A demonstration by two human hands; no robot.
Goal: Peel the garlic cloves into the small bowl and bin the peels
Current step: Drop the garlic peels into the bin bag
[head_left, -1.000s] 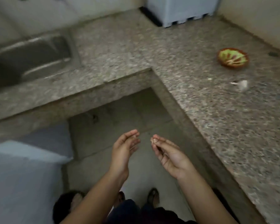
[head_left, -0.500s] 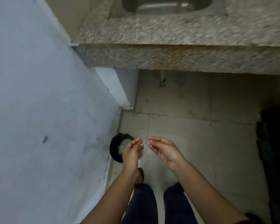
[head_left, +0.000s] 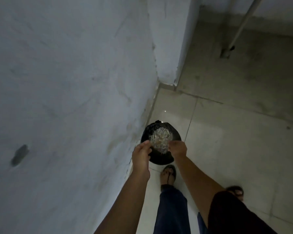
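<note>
Left hand (head_left: 140, 153) and right hand (head_left: 178, 148) hang fingers-down over the round black-bagged bin (head_left: 161, 160) by the left wall; grip unclear, can't tell. Pale papery scraps (head_left: 161, 140) lie inside. Binning step, I'd say. Next: brush fingers clean.

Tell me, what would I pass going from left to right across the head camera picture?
Dark smudge on the wall → left hand → black bin → right hand → white pipe. The nearer foot sits under the bin and right hand, so it is left out.
</note>
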